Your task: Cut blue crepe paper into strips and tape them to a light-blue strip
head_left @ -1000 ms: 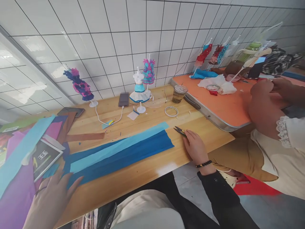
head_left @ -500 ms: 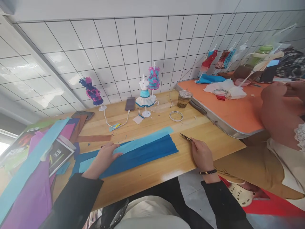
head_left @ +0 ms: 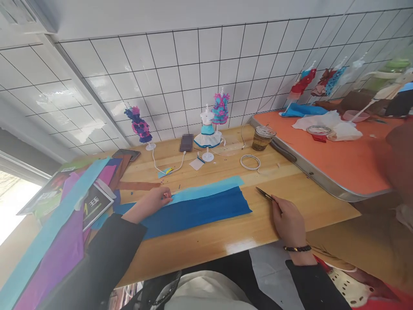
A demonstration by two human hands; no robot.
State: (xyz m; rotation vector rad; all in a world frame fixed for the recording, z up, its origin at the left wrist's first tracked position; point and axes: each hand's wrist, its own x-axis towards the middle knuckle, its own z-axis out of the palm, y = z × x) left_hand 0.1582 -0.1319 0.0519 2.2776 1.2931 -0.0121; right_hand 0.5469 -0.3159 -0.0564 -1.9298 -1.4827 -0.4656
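A light blue paper strip (head_left: 209,187) lies along the upper part of a wider dark blue paper sheet (head_left: 200,213) on the wooden table. My left hand (head_left: 151,203) rests at the strip's left part, thumb and fingers pinched together at its upper edge. The hand and sleeve cover the left end of both pieces. Off the right end of the sheets, my right hand (head_left: 288,219) is closed around dark tweezers (head_left: 263,193), whose tips point up and left, apart from the paper.
Coloured sheets (head_left: 64,241) pile up at left. Small dress forms (head_left: 208,135), a power bank (head_left: 186,143) with a white cable, a tape roll (head_left: 250,162) and a lidded cup (head_left: 263,138) stand behind. An orange table (head_left: 348,159) adjoins at right, beside another person's blurred arm (head_left: 400,159).
My left hand has gone from lying spread on the strip to pinching at its upper edge. The view has shifted, so things appear farther right. The tweezers stay in my right hand.
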